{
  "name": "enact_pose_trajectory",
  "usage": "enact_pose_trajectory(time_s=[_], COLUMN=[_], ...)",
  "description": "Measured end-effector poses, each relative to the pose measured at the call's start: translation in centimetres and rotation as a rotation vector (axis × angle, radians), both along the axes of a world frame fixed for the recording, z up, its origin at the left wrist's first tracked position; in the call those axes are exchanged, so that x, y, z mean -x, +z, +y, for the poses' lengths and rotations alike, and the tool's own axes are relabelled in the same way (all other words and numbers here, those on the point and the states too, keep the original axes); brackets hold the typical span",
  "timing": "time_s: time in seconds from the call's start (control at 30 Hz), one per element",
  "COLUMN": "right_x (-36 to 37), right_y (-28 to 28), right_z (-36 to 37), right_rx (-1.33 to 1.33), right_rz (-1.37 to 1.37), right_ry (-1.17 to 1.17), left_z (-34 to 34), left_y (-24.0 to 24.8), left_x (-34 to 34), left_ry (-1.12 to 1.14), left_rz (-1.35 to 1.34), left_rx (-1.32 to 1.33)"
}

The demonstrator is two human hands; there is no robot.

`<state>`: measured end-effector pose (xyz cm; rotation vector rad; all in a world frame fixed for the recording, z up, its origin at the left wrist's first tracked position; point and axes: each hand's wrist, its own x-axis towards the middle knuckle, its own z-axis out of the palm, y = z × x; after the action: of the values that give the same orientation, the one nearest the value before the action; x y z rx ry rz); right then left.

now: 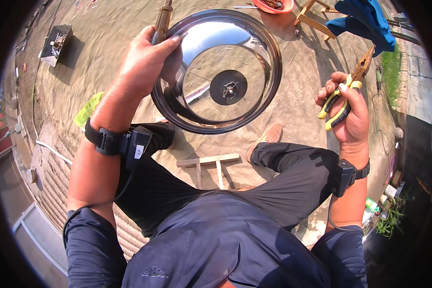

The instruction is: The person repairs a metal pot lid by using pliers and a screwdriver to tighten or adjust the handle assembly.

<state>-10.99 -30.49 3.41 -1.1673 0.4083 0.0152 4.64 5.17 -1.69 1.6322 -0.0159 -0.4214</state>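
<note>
My left hand [146, 60] is closed at the edge of a shiny round metal pan [175, 103], its thumb on the rim beside a brown handle [162, 21]. The pan hangs tilted in front of me, its mirror-like face toward me. At its centre is a black disc [220, 94] with a small twisted bit of wire-like metal. My right hand [351, 113] grips pliers [357, 81] with yellow and black handles, jaws up and to the right of the pan, apart from it. The fingers behind the pan are hidden.
A low wooden stool-like frame [209, 160] stands between my feet. A metal bin [56, 45] of scraps is far left, a red basin [287, 8] at the far edge. Blue cloth [365, 24] drapes over a wooden stand [317, 21]. Plants [390, 223] are at right.
</note>
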Motion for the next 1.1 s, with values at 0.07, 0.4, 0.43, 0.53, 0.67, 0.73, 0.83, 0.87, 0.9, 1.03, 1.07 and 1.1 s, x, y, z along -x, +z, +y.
enact_pose_trajectory(time_s=[0.07,0.4,0.43,0.53,0.67,0.73,0.83,0.87,0.9,1.03,1.07,1.1], right_x=[4.2,14.9,15.2,14.3,12.5,11.5,10.2,10.0,9.7,8.9,8.7,8.7], right_y=[-0.2,-2.4,-2.3,-1.4,-1.2,-1.3,-1.6,-2.0,-2.3,-2.7,-2.6,-2.6], right_z=[2.9,12.1,12.0,11.7,11.1,11.5,12.4,12.7,13.1,13.7,13.8,13.9], right_rx=[-0.167,-0.279,-0.197,0.057,-0.012,-0.081,-0.193,-0.248,-0.302,-0.481,-0.507,-0.538], right_rz=[0.136,0.539,0.531,0.486,0.508,0.473,0.447,0.449,0.45,0.486,0.5,0.496], right_ry=[0.085,0.551,0.589,0.711,0.705,0.675,0.65,0.628,0.607,0.589,0.593,0.581], left_z=[0.4,0.1,0.0,-0.2,-0.3,0.0,-0.1,-0.3,-0.3,-0.6,-0.7,-0.6], left_y=[-0.4,-1.0,-1.0,-1.0,-1.1,-1.4,-1.5,-1.4,-1.3,-1.3,-1.4,-1.5], left_x=[-0.1,0.3,0.3,0.6,0.7,0.7,0.9,1.0,1.1,1.3,1.3,1.2], left_ry=[0.046,0.063,0.063,0.068,0.028,0.018,0.014,0.015,0.014,0.002,-0.005,-0.015], left_rz=[0.008,0.163,0.171,0.181,0.189,0.227,0.239,0.236,0.232,0.206,0.199,0.199], left_rx=[-0.02,0.103,0.109,0.111,0.119,0.147,0.166,0.17,0.165,0.151,0.15,0.163])
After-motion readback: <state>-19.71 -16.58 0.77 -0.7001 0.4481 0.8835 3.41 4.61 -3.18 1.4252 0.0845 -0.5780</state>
